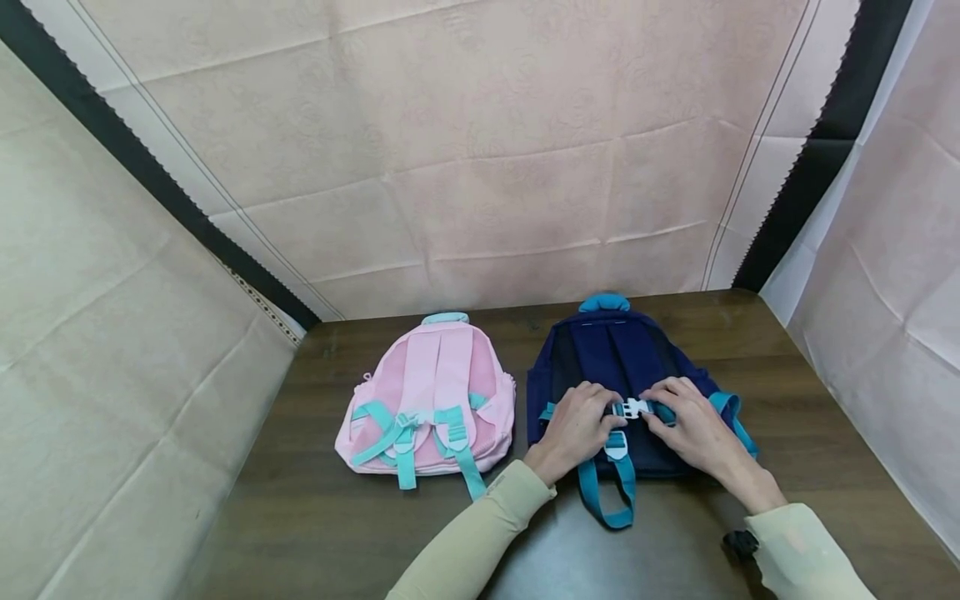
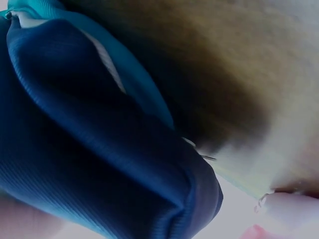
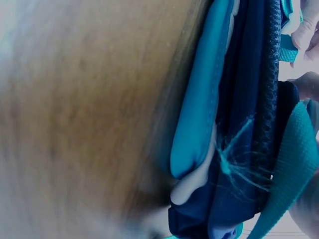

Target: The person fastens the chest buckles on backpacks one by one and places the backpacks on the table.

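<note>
"Buckle (image 1: 632, 408) first: where do we see it in the head view?"

"Right of centre, below the middle of the frame, on the navy bag (image 1: 611, 346). Its long axis runs roughly left to right, straight between our two hands."

"Which hand is nearer?"

"Neither, clearly: our left hand (image 1: 579, 425) pinches at its left end, our right hand (image 1: 693, 425) at its right. We can't tell whether the halves are latched."

"Left wrist view?"

"Navy bag across the left and lower middle; we can't make out the buckle or the grip there."

"Right wrist view?"

"Bag along the right side, fingers (image 3: 304, 37) at the upper right edge beside a teal strap (image 3: 288, 49); whose grip, we can't tell."
</note>
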### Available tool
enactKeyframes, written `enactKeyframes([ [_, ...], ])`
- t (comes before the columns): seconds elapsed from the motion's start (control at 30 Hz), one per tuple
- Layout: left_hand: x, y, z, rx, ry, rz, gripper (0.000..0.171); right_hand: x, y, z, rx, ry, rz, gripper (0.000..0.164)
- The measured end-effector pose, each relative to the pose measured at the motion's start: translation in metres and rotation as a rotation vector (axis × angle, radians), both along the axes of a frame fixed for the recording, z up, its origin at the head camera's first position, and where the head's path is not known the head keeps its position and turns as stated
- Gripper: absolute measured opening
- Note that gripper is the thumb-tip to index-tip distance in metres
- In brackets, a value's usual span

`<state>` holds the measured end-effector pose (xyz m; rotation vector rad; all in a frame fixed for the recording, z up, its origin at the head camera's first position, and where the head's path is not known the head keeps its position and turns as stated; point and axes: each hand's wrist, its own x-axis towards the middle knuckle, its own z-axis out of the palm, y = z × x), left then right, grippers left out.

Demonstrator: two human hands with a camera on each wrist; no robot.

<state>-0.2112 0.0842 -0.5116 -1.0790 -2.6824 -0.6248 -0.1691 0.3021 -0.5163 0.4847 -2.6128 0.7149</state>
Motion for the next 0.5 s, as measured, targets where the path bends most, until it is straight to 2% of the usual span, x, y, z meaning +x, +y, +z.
enactKeyframes([
  [0.3, 0.0005, 0.005, -0.0001, -0.032, 0.034, 0.004, 0.026, 0.0001, -0.0008, 0.0019, 0.007, 0.011, 0.034, 0.027],
  [0.5, 0.0006, 0.0062, 0.0002, -0.037, 0.026, 0.007, 0.026, -0.0003, -0.0006, 0.0026, 0.01, 0.004, 0.04, 0.028],
])
